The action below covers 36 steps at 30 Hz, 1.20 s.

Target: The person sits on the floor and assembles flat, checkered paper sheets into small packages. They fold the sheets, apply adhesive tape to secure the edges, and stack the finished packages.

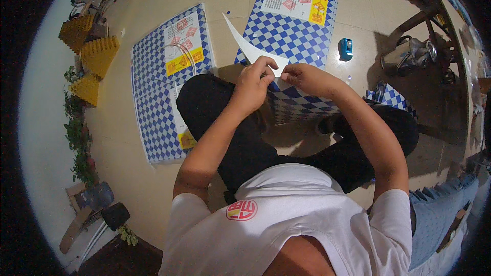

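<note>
Between my two hands is a curved white sheet [249,47], perhaps paper, narrowing to a point at the far left. My left hand [253,84] pinches its near edge with thumb and fingers. Close beside it, my right hand [313,79] grips the sheet's right corner between thumb and fingertips. Under and beyond them stands a blue-and-white checkered package [291,36] with a white and yellow label [294,1] on its far part. My hands hide part of its near side.
Left of my knee lies a second checkered package [148,79] with pale looped cord [190,57] on it. A blue tape dispenser [346,49] sits on the tiled floor to the right. Farther right are a metal kettle [409,56] and crumpled checkered material [391,97]. Yellow spiky pieces [99,55] line the left wall.
</note>
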Motion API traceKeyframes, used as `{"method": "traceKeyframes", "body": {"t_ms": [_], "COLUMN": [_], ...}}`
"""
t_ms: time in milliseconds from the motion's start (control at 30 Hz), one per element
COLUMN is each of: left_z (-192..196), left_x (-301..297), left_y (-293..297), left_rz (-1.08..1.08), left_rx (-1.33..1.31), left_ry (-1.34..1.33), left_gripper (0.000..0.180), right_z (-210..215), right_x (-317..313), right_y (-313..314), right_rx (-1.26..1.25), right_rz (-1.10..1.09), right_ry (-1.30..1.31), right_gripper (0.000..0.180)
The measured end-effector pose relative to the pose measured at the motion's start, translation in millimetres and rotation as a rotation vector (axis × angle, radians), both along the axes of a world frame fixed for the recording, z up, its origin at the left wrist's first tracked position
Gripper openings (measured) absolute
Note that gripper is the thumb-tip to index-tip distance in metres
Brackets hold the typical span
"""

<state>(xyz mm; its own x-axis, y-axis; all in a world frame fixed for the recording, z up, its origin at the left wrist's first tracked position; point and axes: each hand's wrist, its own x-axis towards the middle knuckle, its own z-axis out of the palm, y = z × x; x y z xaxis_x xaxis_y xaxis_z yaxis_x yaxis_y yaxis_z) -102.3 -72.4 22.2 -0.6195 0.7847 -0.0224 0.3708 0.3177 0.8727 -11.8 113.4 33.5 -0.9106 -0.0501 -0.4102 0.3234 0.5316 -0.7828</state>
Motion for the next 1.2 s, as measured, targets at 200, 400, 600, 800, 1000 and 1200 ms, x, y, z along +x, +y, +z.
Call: {"method": "traceKeyframes", "body": {"t_ms": [200,400,600,800,1000,1200], "left_z": [-1.5,-3.9,5.5,-4.3,6.0,4.2], "left_x": [-1.5,-0.7,3.0,1.8,6.3,44.8], "left_y": [1.6,1.1,-0.3,-5.5,-4.9,5.8], "left_rz": [0.019,0.032,0.04,0.026,-0.141,-0.349], "left_rx": [0.021,0.068,0.028,0.057,-0.076,-0.035], "left_ry": [-0.072,-0.117,-0.176,0.082,0.508,0.8], "left_gripper": [0.022,0.023,0.022,0.015,0.027,0.057], "right_z": [-6.5,1.2,2.2,6.1,14.9,-8.6], "right_x": [-3.5,-1.5,-1.8,13.5,44.1,39.9], "right_y": [-0.7,-21.0,-17.0,6.2,24.8,26.7], "right_rx": [0.041,0.282,0.185,0.078,0.091,-0.053], "right_rz": [0.05,0.046,0.017,0.062,-0.047,0.024], "right_ry": [0.077,0.209,0.067,-0.007,-0.139,0.058], "right_gripper": [0.028,0.024,0.03,0.033,0.033,0.034]}}
